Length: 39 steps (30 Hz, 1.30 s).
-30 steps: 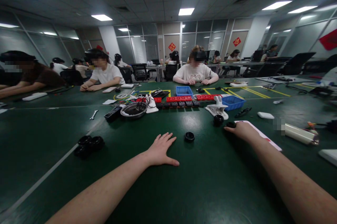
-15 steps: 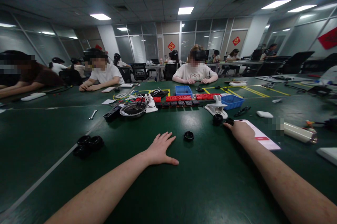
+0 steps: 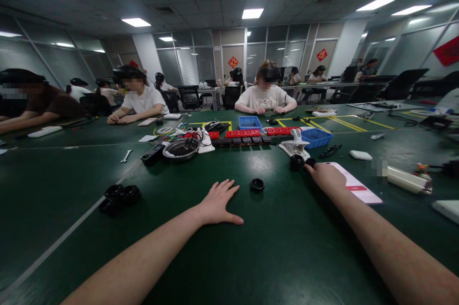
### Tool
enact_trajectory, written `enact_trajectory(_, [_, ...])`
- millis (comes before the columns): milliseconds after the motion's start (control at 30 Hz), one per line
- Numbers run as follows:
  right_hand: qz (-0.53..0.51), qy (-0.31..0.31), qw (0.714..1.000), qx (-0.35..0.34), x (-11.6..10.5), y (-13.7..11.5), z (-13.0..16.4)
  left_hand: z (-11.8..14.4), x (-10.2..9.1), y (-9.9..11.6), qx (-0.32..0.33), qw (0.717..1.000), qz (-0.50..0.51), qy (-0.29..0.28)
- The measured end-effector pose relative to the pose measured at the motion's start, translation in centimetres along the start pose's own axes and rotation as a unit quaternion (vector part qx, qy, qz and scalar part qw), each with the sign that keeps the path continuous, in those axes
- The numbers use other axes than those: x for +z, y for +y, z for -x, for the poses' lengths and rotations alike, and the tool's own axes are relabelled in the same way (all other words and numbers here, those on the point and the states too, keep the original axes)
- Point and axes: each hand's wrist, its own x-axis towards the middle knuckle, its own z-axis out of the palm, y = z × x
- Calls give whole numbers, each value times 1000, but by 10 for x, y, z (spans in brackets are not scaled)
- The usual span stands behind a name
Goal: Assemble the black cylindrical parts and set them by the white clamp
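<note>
My left hand lies flat on the green table, fingers spread, holding nothing. A small black round cap sits just beyond its fingertips. My right hand reaches forward, its fingertips on a small black round part that lies beside a taller black cylinder. The fingers are mostly hidden behind the hand. A white card with a red mark lies under and to the right of that hand.
A white clamp-like tool, a blue bin, red and black blocks and a metal bowl stand further back. Black rings lie at the left. A white tube lies right. People sit across the table.
My right hand has slid the small black part to the left and further away, up beside the black cylinder. The left hand has stayed flat in place.
</note>
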Motion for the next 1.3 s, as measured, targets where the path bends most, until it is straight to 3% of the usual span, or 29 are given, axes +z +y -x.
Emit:
enact_trajectory(100, [-1,82,996,-39,-17,-13,15,0,0,0,1,1000,2,2])
enact_trajectory(200, [-27,150,973,-174,-26,-39,40,-1,1,-1,5,1000,2,3])
enact_trajectory(367, [-111,118,888,-431,2,-92,83,-3,6,-2,5,1000,-12,22])
enact_trajectory(467, [-110,51,856,-502,24,-106,93,-3,8,-2,5,999,-18,31])
enact_trajectory(767, [-111,-10,844,-525,27,-97,87,-3,6,-2,4,1000,-18,24])
enact_trajectory(1300, [-113,-16,843,-526,22,-96,86,-4,8,-3,6,999,-20,26])
